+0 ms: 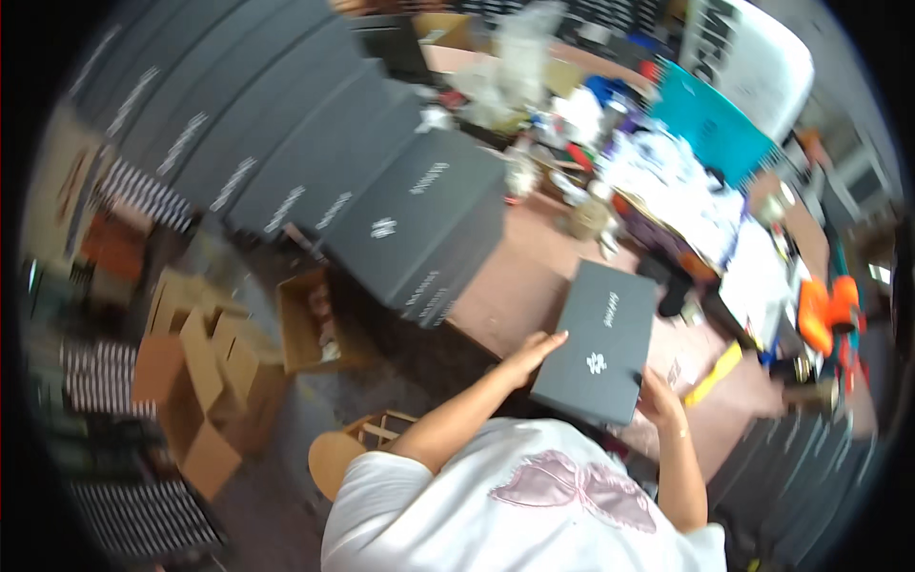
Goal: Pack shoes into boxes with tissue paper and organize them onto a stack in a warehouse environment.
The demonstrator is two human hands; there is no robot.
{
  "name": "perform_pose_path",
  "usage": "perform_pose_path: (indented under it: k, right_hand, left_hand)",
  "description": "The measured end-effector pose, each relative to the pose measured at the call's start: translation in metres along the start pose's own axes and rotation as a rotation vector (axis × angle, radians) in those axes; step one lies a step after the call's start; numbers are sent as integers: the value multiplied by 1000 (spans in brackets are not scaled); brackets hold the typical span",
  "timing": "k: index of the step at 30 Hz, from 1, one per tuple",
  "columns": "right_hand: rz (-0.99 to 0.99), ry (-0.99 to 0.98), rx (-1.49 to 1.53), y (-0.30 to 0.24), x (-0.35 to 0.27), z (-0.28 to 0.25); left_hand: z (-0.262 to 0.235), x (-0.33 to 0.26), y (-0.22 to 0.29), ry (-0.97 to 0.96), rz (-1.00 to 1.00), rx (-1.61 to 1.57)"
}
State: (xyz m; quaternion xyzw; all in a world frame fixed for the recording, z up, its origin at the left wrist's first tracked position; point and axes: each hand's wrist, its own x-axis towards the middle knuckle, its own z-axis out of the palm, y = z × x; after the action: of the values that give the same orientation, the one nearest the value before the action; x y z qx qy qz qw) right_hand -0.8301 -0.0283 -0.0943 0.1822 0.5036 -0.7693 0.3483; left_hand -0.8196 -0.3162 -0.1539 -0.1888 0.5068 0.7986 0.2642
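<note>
Between my hands is a dark grey lidded shoebox (599, 334) with white print on top, at the near edge of the table. My left hand (539, 357) grips its left side, thumb on the lid's edge. On the opposite side my right hand (660, 398) is closed round the near right edge; most of its fingers are hidden. The box looks closed and slightly tilted. To the left, a stack of similar grey boxes (419, 214) stands at the table's corner.
Tall rows of grey boxes (238, 114) fill the far left. Open cardboard cartons (214, 381) and a wooden stool (338, 462) stand on the floor. A teal basket (715, 124), crumpled white paper (677, 191), a yellow-handled tool (715, 374) and an orange object (815, 315) crowd the right.
</note>
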Motion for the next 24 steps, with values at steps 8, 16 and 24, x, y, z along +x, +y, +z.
perform_pose_path:
  k: [8, 16, 24]
  right_hand:
    - [-468, -343, -847, 40, -2, 155]
    - [-622, 692, -1808, 66, 9, 46]
    - [-770, 189, -1253, 32, 29, 184]
  left_hand:
    - [-44, -41, 123, -117, 406, 463]
    - [-108, 27, 112, 350, 887, 1481]
    - [39, -55, -10, -1040, 470, 1063]
